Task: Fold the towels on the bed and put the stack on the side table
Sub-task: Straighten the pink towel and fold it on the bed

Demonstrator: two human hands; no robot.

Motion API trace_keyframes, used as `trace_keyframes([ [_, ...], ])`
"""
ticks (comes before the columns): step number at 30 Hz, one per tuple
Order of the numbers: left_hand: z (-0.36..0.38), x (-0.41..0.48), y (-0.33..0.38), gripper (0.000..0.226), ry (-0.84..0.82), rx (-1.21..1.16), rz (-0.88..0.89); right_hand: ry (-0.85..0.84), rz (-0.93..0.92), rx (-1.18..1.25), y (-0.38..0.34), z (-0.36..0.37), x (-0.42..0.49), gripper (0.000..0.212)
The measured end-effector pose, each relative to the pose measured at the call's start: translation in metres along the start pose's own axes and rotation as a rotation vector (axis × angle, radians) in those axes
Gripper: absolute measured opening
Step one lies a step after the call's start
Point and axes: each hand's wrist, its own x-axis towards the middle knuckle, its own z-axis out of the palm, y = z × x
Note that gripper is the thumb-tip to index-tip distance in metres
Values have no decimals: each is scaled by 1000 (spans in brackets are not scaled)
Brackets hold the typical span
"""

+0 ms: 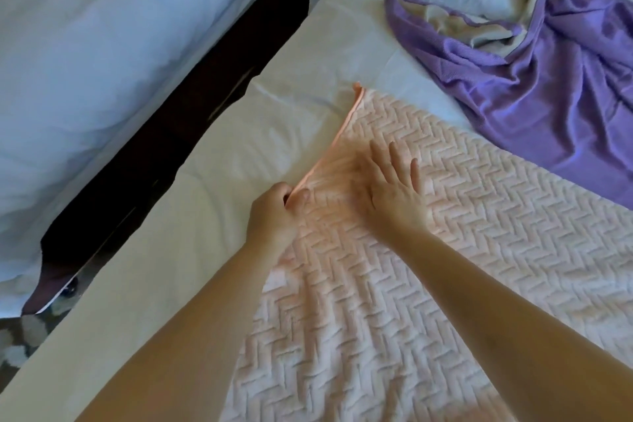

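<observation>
The job looks to be at an early stage. The pink herringbone towel [479, 250] lies spread in what looks like a single layer on the bed [191, 188], right in front of the person, with ripples near the wrists. I judge it is being smoothed flat, with no fold made in it yet. The purple towel [548, 86] lies crumpled beyond it at the far right, unfolded. No stack exists, and the side table is not in view, so both folds, the stacking and the carry are left.

The left hand [274, 216] pinches the pink towel's hemmed left edge, fingers curled round it. The right hand [390, 188] lies flat on the cloth just beside it, fingers straight and spread.

That hemmed edge runs away from the person, leaning right, up to the far corner [357, 87]. From there the far edge slants off to the right. The towel runs out of view below and to the right, so its long axis cannot be settled.
</observation>
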Motion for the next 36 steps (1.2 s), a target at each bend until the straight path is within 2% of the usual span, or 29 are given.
trace_keyframes([
  [2, -2, -6, 3, 34, -74, -32, -37, -56, -27, -56, -1, 1, -14, 56],
  [5, -24, -26, -6, 38, -364, -80, -76, -85, -14, -54, -6, 7, -35, 57],
  [7, -41, -45, -25, 34, -471, -92, -96, -88, -4, -45, -15, 13, -45, 57],
  [8, -47, -54, -37, 35, -433, -53, -93, -82, 0, -42, -21, 17, -51, 58],
  [10, -55, -68, -61, 42, -223, 80, -56, -66, 0, -32, -36, 25, -64, 57],
  [12, -60, -75, -72, 45, -106, 59, -48, -69, -12, -24, -51, 32, -80, 56],
  [13, -63, -78, -75, 47, -123, 13, -57, -76, -22, -27, -58, 36, -89, 57],
  [15, -73, -91, -82, 53, -267, -65, -50, -85, -31, -16, -70, 42, -105, 60],
  [18, -95, -124, -103, 55, -443, -69, -18, -97, -31, 13, -86, 47, -127, 61],
  [20, -107, -145, -118, 47, -420, -62, -50, -113, -53, 7, -100, 51, -142, 57],
  [23, -118, -166, -122, 39, -290, -99, -118, -136, -43, 16, -118, 58, -160, 55],
  [24, -123, -172, -122, 40, -323, -110, -129, -133, -38, 18, -122, 60, -165, 55],
  [27, -141, -198, -131, 37, -622, -162, -178, -131, -36, 34, -132, 61, -180, 55],
  [28, -147, -208, -138, 35, -673, -162, -199, -129, -35, 50, -136, 61, -186, 55],
  [30, -157, -223, -154, 25, -616, -138, -211, -115, -36, 70, -144, 60, -198, 55],
  [33, -162, -240, -176, 31, -348, -144, -195, -125, -62, 76, -160, 63, -217, 55],
  [36, -159, -251, -189, 23, -177, -156, -216, -146, -106, 58, -173, 69, -234, 54],
])
